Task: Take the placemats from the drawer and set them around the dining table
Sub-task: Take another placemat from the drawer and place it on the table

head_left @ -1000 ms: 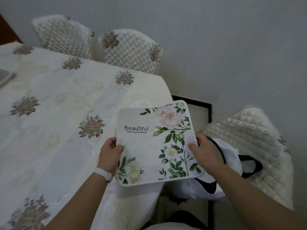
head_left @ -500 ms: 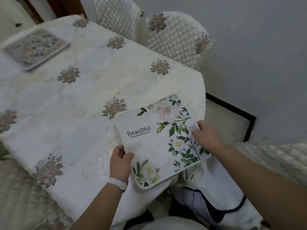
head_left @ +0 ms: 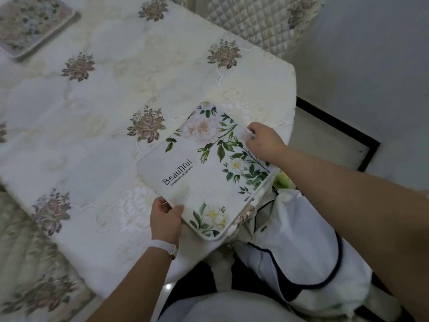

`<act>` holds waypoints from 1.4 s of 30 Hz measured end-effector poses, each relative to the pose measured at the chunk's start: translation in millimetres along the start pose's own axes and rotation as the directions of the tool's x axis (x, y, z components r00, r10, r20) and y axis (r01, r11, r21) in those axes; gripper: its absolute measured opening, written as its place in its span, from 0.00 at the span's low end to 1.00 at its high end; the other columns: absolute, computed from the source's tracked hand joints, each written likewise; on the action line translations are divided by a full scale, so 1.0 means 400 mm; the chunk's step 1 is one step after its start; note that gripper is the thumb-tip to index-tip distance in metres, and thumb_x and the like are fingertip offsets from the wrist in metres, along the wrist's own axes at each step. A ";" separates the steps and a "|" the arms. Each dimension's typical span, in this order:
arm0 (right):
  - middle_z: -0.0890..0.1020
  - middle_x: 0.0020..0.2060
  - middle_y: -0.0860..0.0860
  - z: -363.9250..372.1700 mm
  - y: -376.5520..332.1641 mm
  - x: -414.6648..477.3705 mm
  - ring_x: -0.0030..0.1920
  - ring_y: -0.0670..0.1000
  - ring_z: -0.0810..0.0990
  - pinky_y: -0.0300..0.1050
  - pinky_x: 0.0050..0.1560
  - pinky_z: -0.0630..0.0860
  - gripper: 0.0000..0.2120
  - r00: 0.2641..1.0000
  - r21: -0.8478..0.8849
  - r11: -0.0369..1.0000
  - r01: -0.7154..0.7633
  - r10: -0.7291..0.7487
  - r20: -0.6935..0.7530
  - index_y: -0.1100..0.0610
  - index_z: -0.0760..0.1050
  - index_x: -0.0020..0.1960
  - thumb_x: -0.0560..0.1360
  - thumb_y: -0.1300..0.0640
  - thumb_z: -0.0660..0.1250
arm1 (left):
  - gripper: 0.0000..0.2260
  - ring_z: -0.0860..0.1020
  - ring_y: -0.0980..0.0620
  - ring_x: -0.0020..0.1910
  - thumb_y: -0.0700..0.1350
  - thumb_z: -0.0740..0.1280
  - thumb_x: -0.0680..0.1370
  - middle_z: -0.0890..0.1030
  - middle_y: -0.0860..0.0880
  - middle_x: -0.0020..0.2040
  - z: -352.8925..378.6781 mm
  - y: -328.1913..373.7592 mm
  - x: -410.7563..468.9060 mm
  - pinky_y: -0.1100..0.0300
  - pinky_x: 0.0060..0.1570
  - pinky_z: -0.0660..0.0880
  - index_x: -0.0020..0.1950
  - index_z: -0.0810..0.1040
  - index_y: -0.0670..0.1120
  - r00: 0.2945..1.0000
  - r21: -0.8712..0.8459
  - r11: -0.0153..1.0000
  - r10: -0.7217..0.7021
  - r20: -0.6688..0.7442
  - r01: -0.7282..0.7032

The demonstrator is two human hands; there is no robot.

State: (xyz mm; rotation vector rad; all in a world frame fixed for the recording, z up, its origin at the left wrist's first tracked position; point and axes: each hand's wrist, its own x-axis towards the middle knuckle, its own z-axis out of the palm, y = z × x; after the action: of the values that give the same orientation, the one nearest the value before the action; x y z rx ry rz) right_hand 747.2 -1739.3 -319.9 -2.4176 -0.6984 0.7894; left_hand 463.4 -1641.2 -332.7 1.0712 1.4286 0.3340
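Setting a floral placemat down at the near corner of the table.

I hold the placemat (head_left: 210, 173) between both hands, over the corner of the dining table (head_left: 97, 117) nearest me, its lower right part hanging out past the table edge. My left hand (head_left: 165, 219) is closed on its near-left edge, thumb on top and fingers hidden beneath; my right hand (head_left: 263, 141) is curled onto its far-right edge, fingertips pinching or pressing there, I cannot tell which. The mat lies skewed, its printed word running up and away to the right, so I judge it needs turning and sliding left onto the cloth. Both forearms reach forward from below, the left nearer me. Another placemat (head_left: 32, 26) lies at the far left.
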 end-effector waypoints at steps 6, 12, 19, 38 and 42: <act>0.77 0.47 0.52 0.020 0.019 0.022 0.46 0.54 0.74 0.43 0.43 0.66 0.13 1.000 -0.034 0.999 -0.008 0.009 0.021 0.56 0.73 0.61 0.78 0.59 0.60 | 0.12 0.81 0.43 0.46 0.32 0.67 0.74 0.82 0.43 0.48 -0.017 -0.013 0.018 0.43 0.48 0.80 0.47 0.73 0.49 1.000 0.118 0.993 0.020 -0.023 -0.017; 0.78 0.59 0.57 0.038 0.033 0.028 0.55 0.59 0.77 0.48 0.48 0.72 0.19 0.995 -0.191 0.978 0.090 -0.098 -0.033 0.57 0.69 0.68 0.78 0.56 0.61 | 0.11 0.81 0.42 0.45 0.38 0.69 0.73 0.81 0.47 0.44 -0.052 -0.008 0.038 0.48 0.45 0.79 0.50 0.73 0.50 0.999 0.277 0.961 0.017 -0.045 -0.004; 0.75 0.64 0.59 0.092 0.031 0.017 0.62 0.62 0.74 0.56 0.58 0.71 0.23 0.919 -0.533 0.780 0.327 -0.394 -0.012 0.60 0.71 0.67 0.76 0.49 0.63 | 0.26 0.66 0.40 0.68 0.50 0.64 0.73 0.70 0.41 0.69 -0.081 0.011 0.077 0.45 0.68 0.64 0.69 0.69 0.42 0.869 0.782 0.469 0.462 0.179 -0.411; 0.44 0.80 0.49 0.292 -0.211 0.164 0.79 0.53 0.41 0.58 0.77 0.40 0.35 0.749 -0.581 0.483 0.655 -0.520 0.412 0.53 0.42 0.80 0.77 0.40 0.41 | 0.38 0.42 0.53 0.78 0.66 0.36 0.75 0.44 0.49 0.80 0.092 0.156 0.368 0.50 0.75 0.42 0.79 0.44 0.46 0.749 0.817 0.004 0.404 0.526 -0.576; 0.45 0.80 0.46 0.294 -0.225 0.192 0.79 0.52 0.41 0.58 0.77 0.40 0.35 0.794 -0.580 0.549 0.602 -0.491 0.358 0.48 0.43 0.80 0.78 0.34 0.42 | 0.37 0.43 0.52 0.78 0.66 0.38 0.76 0.47 0.49 0.80 0.091 0.167 0.386 0.50 0.75 0.43 0.79 0.45 0.46 0.738 0.816 -0.007 0.421 0.527 -0.579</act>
State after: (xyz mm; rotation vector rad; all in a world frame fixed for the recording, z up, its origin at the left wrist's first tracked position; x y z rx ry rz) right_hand 697.5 -1591.8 -379.7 -2.4497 -1.9988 0.4887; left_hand 551.9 -1503.8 -386.9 2.7066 0.9247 -0.2598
